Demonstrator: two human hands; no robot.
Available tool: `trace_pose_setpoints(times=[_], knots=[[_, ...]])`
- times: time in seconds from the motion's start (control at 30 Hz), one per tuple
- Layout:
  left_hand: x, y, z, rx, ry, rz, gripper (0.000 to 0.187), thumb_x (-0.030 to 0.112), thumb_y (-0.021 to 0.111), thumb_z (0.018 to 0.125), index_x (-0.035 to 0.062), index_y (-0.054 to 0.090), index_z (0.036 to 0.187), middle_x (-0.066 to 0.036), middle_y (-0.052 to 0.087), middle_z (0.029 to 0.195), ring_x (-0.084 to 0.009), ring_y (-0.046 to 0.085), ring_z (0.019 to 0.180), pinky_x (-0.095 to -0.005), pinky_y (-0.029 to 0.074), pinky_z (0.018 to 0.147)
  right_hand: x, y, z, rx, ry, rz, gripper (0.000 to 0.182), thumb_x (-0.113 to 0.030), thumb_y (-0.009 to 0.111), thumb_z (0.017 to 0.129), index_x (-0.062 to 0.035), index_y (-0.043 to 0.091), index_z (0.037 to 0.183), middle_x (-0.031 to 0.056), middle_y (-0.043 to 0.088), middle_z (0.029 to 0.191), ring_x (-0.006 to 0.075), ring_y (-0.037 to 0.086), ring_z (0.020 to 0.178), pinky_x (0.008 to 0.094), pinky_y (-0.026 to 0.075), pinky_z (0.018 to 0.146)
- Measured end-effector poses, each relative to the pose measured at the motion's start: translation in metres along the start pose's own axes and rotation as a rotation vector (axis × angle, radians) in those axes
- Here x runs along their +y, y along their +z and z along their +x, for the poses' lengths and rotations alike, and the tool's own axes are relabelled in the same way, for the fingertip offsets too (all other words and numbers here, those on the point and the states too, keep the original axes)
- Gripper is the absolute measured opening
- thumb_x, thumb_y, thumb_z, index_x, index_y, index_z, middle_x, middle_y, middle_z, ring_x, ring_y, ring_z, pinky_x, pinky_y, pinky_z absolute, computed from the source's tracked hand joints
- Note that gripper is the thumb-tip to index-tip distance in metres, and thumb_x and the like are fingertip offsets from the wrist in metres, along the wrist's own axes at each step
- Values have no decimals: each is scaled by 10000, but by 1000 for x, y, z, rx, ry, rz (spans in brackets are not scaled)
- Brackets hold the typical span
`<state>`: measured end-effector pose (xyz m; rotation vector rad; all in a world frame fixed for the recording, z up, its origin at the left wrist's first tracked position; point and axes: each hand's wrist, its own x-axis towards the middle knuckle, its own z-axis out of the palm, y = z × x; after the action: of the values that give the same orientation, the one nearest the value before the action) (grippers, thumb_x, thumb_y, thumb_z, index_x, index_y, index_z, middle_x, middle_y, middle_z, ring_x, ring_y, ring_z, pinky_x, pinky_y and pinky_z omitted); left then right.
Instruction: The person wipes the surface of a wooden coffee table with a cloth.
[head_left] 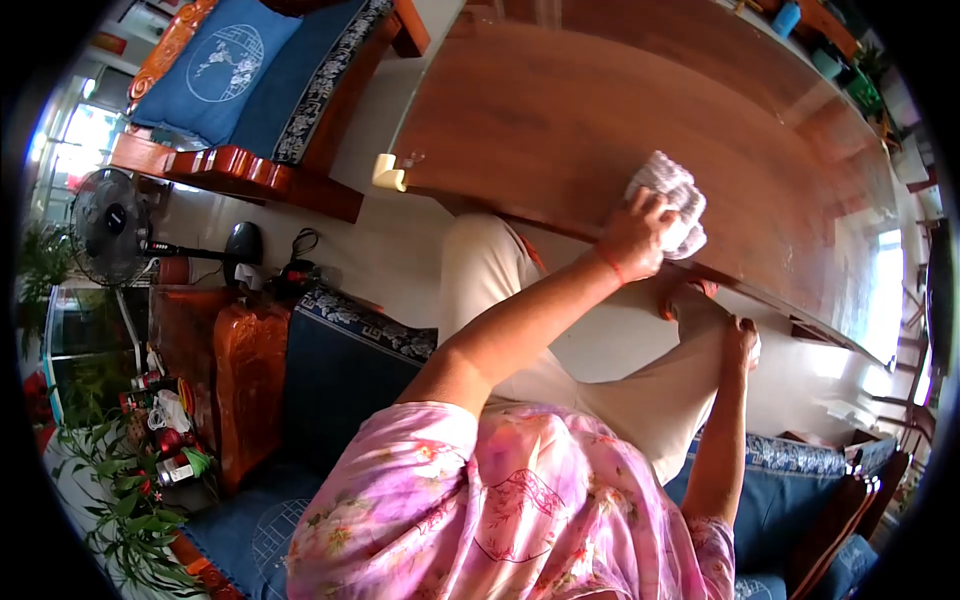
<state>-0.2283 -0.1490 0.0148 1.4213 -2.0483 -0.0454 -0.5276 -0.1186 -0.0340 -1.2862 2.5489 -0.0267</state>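
My left hand [635, 235], with a thin red string round the wrist, presses a crumpled pale cloth [682, 205] against the tabletop near its front edge. Its fingers are curled into the cloth. Under it lies a brown wooden table [560, 120] with a glossy, glass-like top. My right hand [740, 345] rests by my right knee with its fingers curled; a small whitish patch shows beside it, and what the fingers hold, if anything, is hidden.
A cream corner guard [388, 173] caps the table's near left corner. A wooden seat with a blue cushion [225, 70] stands at the upper left, and a fan [110, 225] below it. Plants [130, 510] fill the lower left. I sit on a blue-cushioned sofa [350, 375].
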Motion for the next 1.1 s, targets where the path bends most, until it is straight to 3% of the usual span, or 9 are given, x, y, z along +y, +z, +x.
trace_pose_setpoints(times=[0.13, 0.23, 0.33, 0.47, 0.6, 0.67, 0.87, 1.03, 1.1], knots=[[-68, -51, -31, 90, -216, 39, 309, 94, 642, 648, 73, 591, 952, -103, 521, 1030, -328, 510, 991, -438, 468, 808, 1, -1, -5, 48, -66, -3, 467, -494, 519, 808, -167, 636, 1121, 124, 643, 1107, 345, 593, 1039, 455, 467, 852], [-121, -93, -55, 219, -324, 176, 425, 36, 678, 596, 80, 569, 1005, -116, 519, 1044, -351, 508, 986, -451, 456, 838, 2, 0, 0, -5, -85, 7, 474, -498, 512, 813, -163, 630, 1127, 139, 643, 1092, 357, 597, 1017, 469, 470, 834], [-171, -116, -66, 176, -516, 386, 455, 126, 709, 604, 80, 571, 1035, -127, 526, 1034, -336, 509, 991, -439, 435, 874, 2, 8, 4, 55, -131, -30, 470, -495, 511, 813, -170, 627, 1132, 143, 647, 1078, 361, 599, 1012, 474, 472, 826], [-229, -127, -45, 145, -585, 591, 430, 247, 705, 636, 92, 597, 1021, -121, 568, 1037, -325, 517, 1007, -415, 432, 896, 3, 12, 6, 52, -118, -42, 446, -493, 518, 814, -175, 635, 1104, 126, 631, 1084, 342, 594, 1013, 463, 463, 840], [-257, -139, -19, 79, -688, 580, 435, 259, 708, 654, 110, 599, 1048, -130, 587, 1070, -308, 532, 1032, -404, 441, 905, 6, 14, 10, 56, -88, -36, 423, -467, 535, 804, -175, 637, 1094, 123, 624, 1087, 333, 590, 1019, 455, 460, 846], [-268, -141, -6, -10, -800, 560, 476, 276, 698, 687, 120, 582, 1122, -121, 571, 1138, -312, 500, 1126, -393, 426, 958, 11, 17, 14, 44, -74, -39, 421, -468, 532, 805, -173, 638, 1086, 117, 621, 1112, 329, 587, 1028, 452, 456, 851], [-344, -127, 1, -124, -677, 487, 434, 318, 683, 691, 113, 633, 1070, -146, 613, 1120, -316, 558, 1067, -435, 456, 903, 17, 25, 28, -37, -3, -37, 438, -480, 539, 789, -191, 636, 1103, 77, 617, 1154, 308, 584, 1063, 426, 462, 863], [-308, -133, -18, -192, -639, 502, 493, 265, 655, 687, 155, 592, 1164, -79, 613, 1142, -319, 548, 1093, -405, 447, 946, 2, 14, 14, -28, -48, 8, 457, -478, 511, 802, -168, 633, 1116, 138, 604, 1158, 339, 578, 1064, 448, 459, 882], [-265, -139, -28, -183, -579, 492, 479, 224, 652, 680, 146, 593, 1149, -133, 611, 1113, -339, 557, 1051, -414, 453, 919, 6, 14, 10, 4, -63, 38, 467, -479, 510, 805, -160, 627, 1126, 149, 601, 1153, 349, 579, 1053, 456, 458, 879]])
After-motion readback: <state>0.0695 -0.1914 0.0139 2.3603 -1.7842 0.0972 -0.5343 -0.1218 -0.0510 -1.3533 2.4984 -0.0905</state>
